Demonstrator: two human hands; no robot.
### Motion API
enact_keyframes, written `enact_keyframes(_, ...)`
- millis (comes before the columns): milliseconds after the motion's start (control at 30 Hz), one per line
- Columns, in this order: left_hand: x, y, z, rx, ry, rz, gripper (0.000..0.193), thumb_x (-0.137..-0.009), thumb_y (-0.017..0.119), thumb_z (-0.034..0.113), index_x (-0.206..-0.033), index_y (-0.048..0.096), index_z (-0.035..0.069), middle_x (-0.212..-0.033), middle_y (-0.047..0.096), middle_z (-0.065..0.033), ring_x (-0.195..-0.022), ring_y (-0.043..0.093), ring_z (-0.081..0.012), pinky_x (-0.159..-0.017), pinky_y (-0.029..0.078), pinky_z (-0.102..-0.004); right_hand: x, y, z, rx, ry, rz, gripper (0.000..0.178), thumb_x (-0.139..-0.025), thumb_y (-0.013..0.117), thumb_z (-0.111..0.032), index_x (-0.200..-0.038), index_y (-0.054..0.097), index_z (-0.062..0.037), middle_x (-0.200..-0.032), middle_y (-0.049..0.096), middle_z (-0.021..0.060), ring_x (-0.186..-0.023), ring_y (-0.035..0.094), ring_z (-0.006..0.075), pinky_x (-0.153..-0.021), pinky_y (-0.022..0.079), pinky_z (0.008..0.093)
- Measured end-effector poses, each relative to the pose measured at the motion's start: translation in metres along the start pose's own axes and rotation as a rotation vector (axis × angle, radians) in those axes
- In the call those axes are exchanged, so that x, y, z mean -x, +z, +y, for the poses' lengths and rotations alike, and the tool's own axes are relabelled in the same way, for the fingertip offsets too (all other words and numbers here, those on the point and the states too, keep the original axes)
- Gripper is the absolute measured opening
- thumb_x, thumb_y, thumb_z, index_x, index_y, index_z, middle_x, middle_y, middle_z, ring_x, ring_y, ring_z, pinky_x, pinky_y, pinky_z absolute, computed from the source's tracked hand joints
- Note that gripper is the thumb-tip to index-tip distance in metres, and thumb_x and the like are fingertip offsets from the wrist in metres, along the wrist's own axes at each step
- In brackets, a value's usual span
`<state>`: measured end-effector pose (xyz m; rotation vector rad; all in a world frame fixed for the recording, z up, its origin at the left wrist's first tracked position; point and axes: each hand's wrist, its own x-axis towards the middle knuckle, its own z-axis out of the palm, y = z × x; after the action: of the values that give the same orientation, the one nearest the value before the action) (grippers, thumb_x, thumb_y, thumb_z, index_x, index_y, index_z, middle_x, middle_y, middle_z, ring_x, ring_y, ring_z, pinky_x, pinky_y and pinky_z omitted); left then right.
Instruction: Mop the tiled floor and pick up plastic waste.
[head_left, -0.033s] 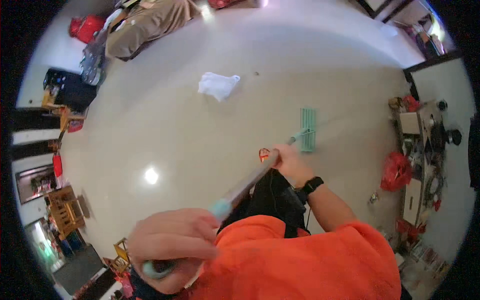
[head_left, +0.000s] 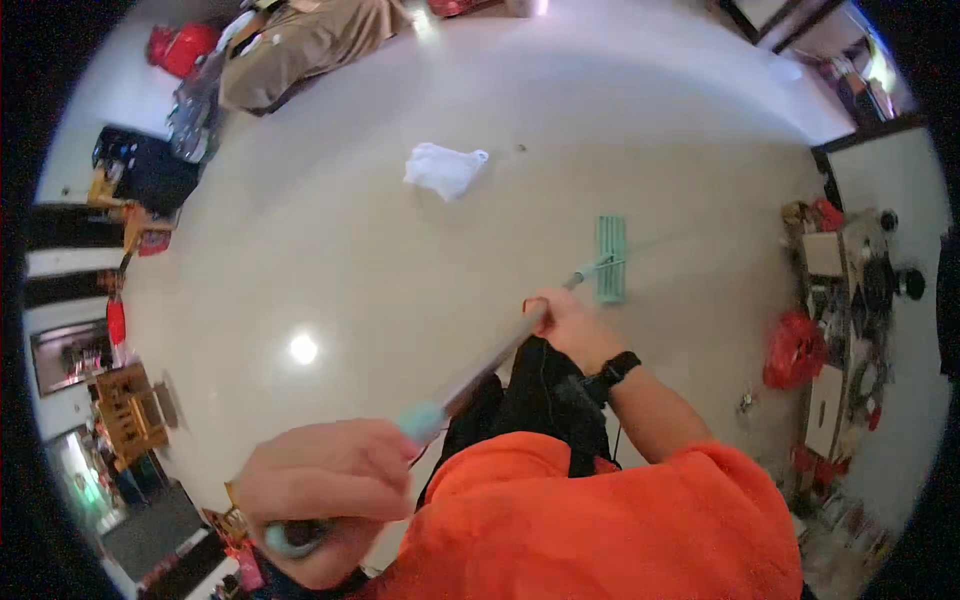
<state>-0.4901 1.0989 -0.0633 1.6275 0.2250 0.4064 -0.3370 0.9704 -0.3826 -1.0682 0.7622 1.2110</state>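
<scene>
A flat mop with a pale green slatted head rests on the tiled floor, right of the middle. Its grey pole slants down toward my lower left. My left hand is closed around the pale green grip at the top end, whose ring-like tip shows below the fingers. Farther down, near the head, my right hand wraps the pole; a dark watch is on that wrist. Beyond the mop lies a crumpled white cloth or bag, touched by neither hand.
A small dark speck lies beside the white item. Along the right stand a cluttered shelf and a red plastic bag. Wooden furniture lines the left; a brown-covered piece stands at the far left.
Both hands and the pole have shifted slightly left, the left hand most. The mop head sits a little farther left. A small red thing beside my right hand is now mostly hidden.
</scene>
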Motion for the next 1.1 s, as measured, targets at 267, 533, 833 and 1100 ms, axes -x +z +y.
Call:
enact_keyframes(267, 0.181, -0.125, 0.064, -0.116, -0.081, 0.192, 0.017, -0.07, 0.056, 0.019, -0.06, 0.053, 0.005, -0.05, 0.052, -0.0082, -0.043, 0.05, -0.0209, -0.05, 0.04, -0.0356, 0.019, 0.166, 0.189, 0.494, 0.123, -0.379, 0.013, -0.067, 0.047, -0.013, -0.062, 0.038, -0.0055, -0.054, 0.04, 0.0057, -0.041, 0.039, 0.0152, -0.031, 0.028, 0.0286)
enact_keyframes(533, 0.221, -0.085, 0.08, -0.646, -0.038, 0.44, 0.006, -0.072, 0.049, -0.001, -0.072, 0.05, -0.007, -0.052, 0.047, -0.0126, -0.045, 0.046, -0.0194, -0.051, 0.041, -0.0354, 0.033, 0.238, 0.343, 0.773, 0.457, -0.575, 0.013, -0.066, 0.046, -0.011, -0.065, 0.036, -0.0033, -0.055, 0.04, 0.0083, -0.042, 0.039, 0.0162, -0.033, 0.031, 0.0291)
enact_keyframes(833, 0.248, -0.082, 0.133, -0.6, 0.336, 0.206, 0.008, -0.07, 0.051, 0.006, -0.072, 0.046, 0.0, -0.053, 0.049, -0.0072, -0.045, 0.051, -0.0185, -0.047, 0.045, -0.0326, 0.107, 0.249, 0.275, 0.749, 0.342, -0.6, 0.014, -0.066, 0.049, -0.013, -0.061, 0.038, -0.005, -0.051, 0.039, 0.007, -0.036, 0.036, 0.0156, -0.031, 0.028, 0.0291)
enact_keyframes(1100, 0.145, -0.088, 0.1, -0.362, 0.548, -0.033, 0.008, -0.073, 0.047, 0.008, -0.079, 0.045, 0.002, -0.055, 0.05, -0.0053, -0.05, 0.053, -0.017, -0.05, 0.047, -0.0311, 0.076, 0.212, 0.094, 0.513, -0.087, -0.444, 0.014, -0.067, 0.05, -0.015, -0.059, 0.041, -0.0077, -0.052, 0.04, 0.0028, -0.04, 0.039, 0.0132, -0.034, 0.029, 0.0271)
